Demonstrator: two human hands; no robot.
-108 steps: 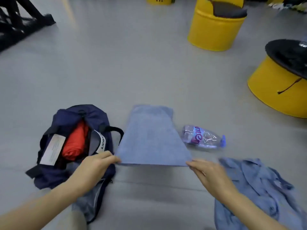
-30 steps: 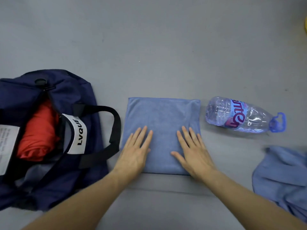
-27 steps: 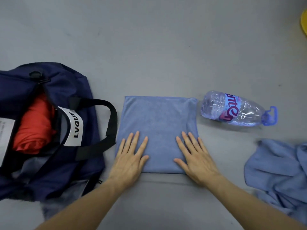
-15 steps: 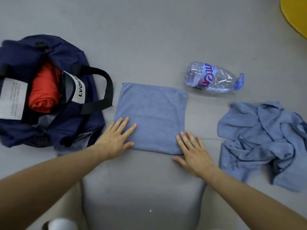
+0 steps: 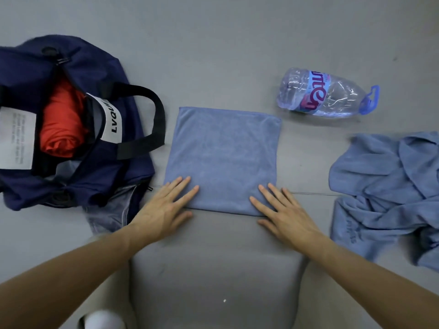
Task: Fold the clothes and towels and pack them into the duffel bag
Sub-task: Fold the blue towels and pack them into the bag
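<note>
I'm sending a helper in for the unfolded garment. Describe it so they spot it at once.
Start at the navy duffel bag on the left, then look right past the square blue towel. Beyond it, nearer than the lying bottle, is the blue garment: towel-coloured, but crumpled in a heap, not flat.

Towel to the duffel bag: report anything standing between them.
Nothing lies on the floor between the folded blue towel and the duffel bag. At the bag's opening, the black handle arches on the towel's side, and a red garment fills part of the inside.
</note>
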